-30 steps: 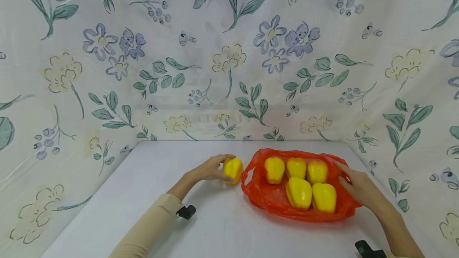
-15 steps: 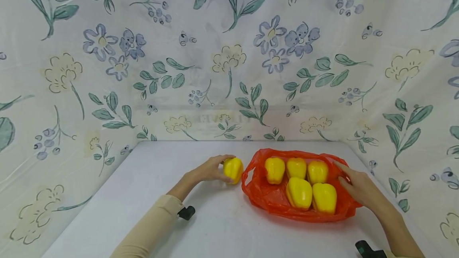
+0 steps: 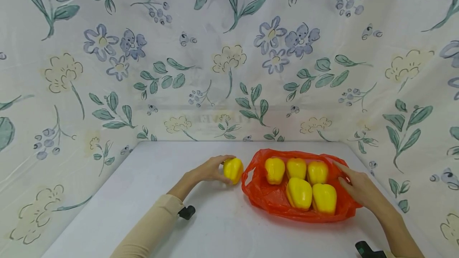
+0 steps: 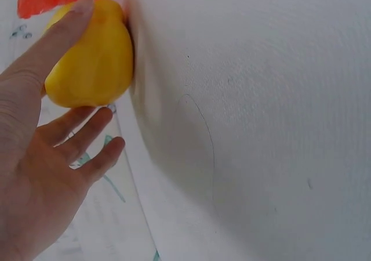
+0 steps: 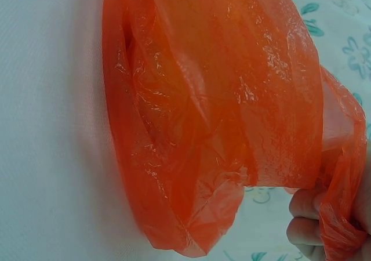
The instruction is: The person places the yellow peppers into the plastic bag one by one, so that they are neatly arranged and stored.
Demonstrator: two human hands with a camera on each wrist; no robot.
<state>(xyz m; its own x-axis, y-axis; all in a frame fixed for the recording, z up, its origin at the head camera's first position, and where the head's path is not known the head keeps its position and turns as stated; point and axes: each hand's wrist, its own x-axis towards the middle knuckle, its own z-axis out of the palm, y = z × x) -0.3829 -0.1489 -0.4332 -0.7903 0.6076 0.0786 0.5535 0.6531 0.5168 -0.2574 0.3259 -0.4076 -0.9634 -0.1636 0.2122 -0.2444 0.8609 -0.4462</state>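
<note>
A yellow bell pepper (image 3: 234, 170) stands on the white table just left of the red plastic bag (image 3: 264, 197). My left hand (image 3: 210, 170) holds it from the left; in the left wrist view the thumb (image 4: 64, 32) lies across the pepper, while the lower fingers (image 4: 101, 159) stay off it. Several more yellow bell peppers (image 3: 299, 193) lie in the bag's open mouth. At the bag's right side is my right hand (image 3: 360, 188). In the right wrist view its fingers (image 5: 304, 223) are curled at a bunched part of the bag, partly covered by the red film.
The white table (image 3: 215, 230) runs back to a hanging sheet (image 3: 229, 71) printed with flowers and leaves, which also closes off both sides. Dark camera mounts (image 3: 186, 212) sit at the wrists. The bag's loop handle opening lies close to the single pepper.
</note>
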